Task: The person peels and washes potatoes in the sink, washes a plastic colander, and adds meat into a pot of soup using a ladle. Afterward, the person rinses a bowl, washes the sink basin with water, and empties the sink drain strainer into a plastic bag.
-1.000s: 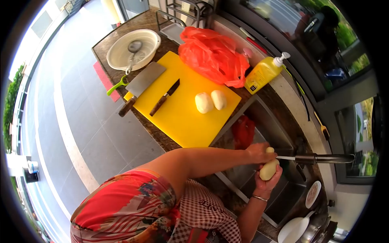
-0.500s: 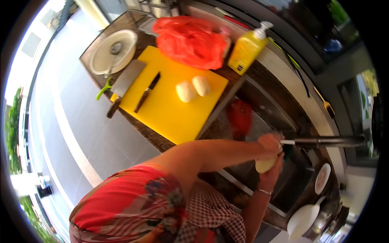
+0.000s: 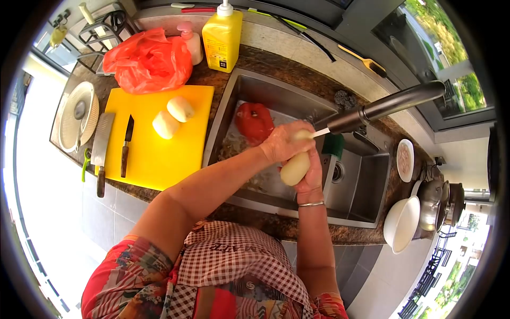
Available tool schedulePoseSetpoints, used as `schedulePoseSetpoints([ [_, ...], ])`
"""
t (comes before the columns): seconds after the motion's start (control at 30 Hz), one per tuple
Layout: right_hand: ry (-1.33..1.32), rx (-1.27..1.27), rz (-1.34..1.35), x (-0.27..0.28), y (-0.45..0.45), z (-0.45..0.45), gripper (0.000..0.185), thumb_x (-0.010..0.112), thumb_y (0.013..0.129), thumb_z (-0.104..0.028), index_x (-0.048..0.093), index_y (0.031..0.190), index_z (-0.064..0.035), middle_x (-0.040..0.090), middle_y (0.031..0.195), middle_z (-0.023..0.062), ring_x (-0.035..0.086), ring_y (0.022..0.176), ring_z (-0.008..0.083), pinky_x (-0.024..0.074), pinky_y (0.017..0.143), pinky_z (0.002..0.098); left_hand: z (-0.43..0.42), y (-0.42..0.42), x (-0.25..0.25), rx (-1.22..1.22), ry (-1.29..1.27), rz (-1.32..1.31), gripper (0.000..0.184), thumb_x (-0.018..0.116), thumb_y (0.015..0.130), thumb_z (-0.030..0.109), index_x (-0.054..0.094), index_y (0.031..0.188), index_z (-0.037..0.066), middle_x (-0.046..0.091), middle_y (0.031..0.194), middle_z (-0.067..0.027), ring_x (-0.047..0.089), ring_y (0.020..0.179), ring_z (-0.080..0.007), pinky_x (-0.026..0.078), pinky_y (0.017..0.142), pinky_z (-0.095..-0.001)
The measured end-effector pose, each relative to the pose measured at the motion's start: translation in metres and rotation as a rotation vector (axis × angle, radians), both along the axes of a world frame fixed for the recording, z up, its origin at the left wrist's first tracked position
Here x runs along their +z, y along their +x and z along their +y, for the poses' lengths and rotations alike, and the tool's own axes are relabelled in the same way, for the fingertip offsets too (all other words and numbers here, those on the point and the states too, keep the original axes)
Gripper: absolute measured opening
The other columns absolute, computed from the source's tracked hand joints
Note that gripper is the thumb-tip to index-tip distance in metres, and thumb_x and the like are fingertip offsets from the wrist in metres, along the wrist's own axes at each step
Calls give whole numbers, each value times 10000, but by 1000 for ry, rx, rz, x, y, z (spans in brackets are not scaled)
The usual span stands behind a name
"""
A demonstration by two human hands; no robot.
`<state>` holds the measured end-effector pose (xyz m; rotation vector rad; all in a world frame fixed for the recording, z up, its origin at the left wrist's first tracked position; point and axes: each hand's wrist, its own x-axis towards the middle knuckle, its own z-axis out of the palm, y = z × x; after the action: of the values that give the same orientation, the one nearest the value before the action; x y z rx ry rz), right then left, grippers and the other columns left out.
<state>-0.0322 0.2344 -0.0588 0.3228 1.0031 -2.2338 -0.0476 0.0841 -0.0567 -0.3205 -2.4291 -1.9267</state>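
Note:
Under the faucet [image 3: 393, 106], water runs onto my left hand [image 3: 284, 142], whose fingers are closed round a pale peeled potato [image 3: 303, 135]. Just below it, my right hand [image 3: 312, 173], with a bracelet at the wrist, grips a larger peeled potato [image 3: 295, 169]. The two hands touch over the sink [image 3: 249, 203]. A red bag [image 3: 254, 122] lies in the wet basin left of them. Two more peeled potatoes [image 3: 166, 125] rest on the yellow cutting board [image 3: 159, 159], beside a small knife [image 3: 126, 146]. A cleaver [image 3: 102, 141] lies at the board's left edge.
A colander [image 3: 69, 119] with a ladle stands at the far left, near a green peeler [image 3: 85, 164]. Behind the board are a red plastic bag [image 3: 149, 61] and a yellow pump bottle [image 3: 222, 42]. White bowls [image 3: 402, 224] and pots [image 3: 431, 204] stand at the right.
The view has turned and shifted, showing more of the sink. Both hands stay together at the water stream, with the potatoes still held and slightly turned.

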Motion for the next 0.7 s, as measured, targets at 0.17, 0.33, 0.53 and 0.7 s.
schedulePoseSetpoints([
  [0.17, -16, 26, 18, 15, 9, -5, 542, 497, 993, -569, 533, 1343, -157, 670, 1132, 101, 686, 781, 221, 603, 673, 459, -9, -8, 3, -17, 315, -309, 281, 500, 1044, 264, 619, 1262, 133, 660, 1156, -85, 653, 983, -229, 517, 944, -378],
  [0.33, 7, -57, 43, 9, 2, -5, 583, 468, 988, -613, 541, 1348, -160, 664, 1158, 95, 679, 817, 234, 595, 700, 455, -7, -7, 1, -11, 912, -562, 309, 443, 1060, 226, 604, 1307, 133, 644, 1194, -95, 644, 957, -215, 508, 956, -382],
  [0.53, -106, -5, 27, -13, 9, 11, 853, 398, 936, -747, 408, 1496, -104, 513, 1445, 98, 543, 1271, 303, 483, 1021, 490, -7, 26, 12, 1, -37, -70, 375, 500, 1017, 274, 564, 1352, 118, 617, 1231, -123, 610, 1106, -224, 522, 931, -420],
  [0.7, -406, -60, -29, -6, 19, -19, 753, 498, 945, -606, 380, 1511, -124, 452, 1478, 139, 607, 1076, 280, 518, 960, 478, -24, 74, 28, 229, -529, 408, 484, 680, 860, 191, 571, 1327, 122, 539, 1349, -163, 584, 1173, -363, 482, 987, -467],
])
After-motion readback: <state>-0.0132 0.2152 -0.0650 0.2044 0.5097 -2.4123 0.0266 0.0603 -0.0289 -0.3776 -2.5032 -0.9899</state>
